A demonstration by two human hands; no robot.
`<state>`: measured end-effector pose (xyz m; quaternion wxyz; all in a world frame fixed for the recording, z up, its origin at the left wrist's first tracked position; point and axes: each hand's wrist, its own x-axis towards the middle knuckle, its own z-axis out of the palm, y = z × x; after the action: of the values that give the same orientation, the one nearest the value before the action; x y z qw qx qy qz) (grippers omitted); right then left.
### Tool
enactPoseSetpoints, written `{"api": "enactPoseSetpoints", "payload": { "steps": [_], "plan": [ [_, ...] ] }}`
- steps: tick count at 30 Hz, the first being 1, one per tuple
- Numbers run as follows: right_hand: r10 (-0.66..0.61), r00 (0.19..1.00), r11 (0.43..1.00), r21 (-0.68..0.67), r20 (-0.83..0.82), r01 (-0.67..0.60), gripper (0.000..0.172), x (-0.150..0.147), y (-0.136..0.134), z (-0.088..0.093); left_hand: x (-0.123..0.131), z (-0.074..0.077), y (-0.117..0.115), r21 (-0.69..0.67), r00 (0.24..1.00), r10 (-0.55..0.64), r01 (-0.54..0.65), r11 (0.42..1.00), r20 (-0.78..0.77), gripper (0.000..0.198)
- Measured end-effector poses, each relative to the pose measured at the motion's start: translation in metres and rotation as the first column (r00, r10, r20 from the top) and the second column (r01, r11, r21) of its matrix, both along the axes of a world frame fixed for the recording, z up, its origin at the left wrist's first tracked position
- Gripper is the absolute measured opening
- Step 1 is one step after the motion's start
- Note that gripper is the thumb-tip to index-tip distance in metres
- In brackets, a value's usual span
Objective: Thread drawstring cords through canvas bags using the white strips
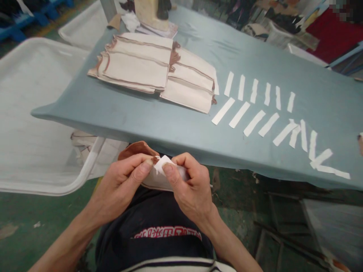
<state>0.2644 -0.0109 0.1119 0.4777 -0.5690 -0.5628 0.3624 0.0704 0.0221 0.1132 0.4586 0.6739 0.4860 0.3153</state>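
Observation:
Just off the table's front edge, above my lap, both hands work close together on a cream fabric piece with a brown flap [138,150]. My left hand [121,183] is closed, its thumb and forefinger pinching a small brown bit at the edge of that piece. A small white strip [163,162] is pinched under the thumb of my right hand [194,189], its end against the brown bit. My fingers hide much of the fabric piece and part of the strip.
On the blue-green covered table [136,117] lie stacks of cream fabric pieces with brown trim [138,60]. Several white strips [253,122] are laid out in rows to their right. A large white bin [36,124] stands left, and a metal frame [269,241] lower right.

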Motion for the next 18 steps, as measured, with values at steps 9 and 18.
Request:
{"api": "enactPoseSetpoints", "payload": {
  "steps": [9, 18],
  "plan": [
    [-0.048, 0.982, 0.996, 0.079, 0.183, 0.034, 0.028, -0.001, -0.002, -0.004, -0.001, -0.003, -0.002, 0.028, 0.998, 0.007, -0.008, 1.0, 0.056, 0.037],
    [-0.133, 0.961, 0.978, 0.188, 0.241, 0.088, 0.025, -0.01, -0.002, -0.007, -0.004, -0.015, -0.004, -0.101, 0.984, 0.041, -0.024, 0.995, 0.175, 0.035]
  ]
}}
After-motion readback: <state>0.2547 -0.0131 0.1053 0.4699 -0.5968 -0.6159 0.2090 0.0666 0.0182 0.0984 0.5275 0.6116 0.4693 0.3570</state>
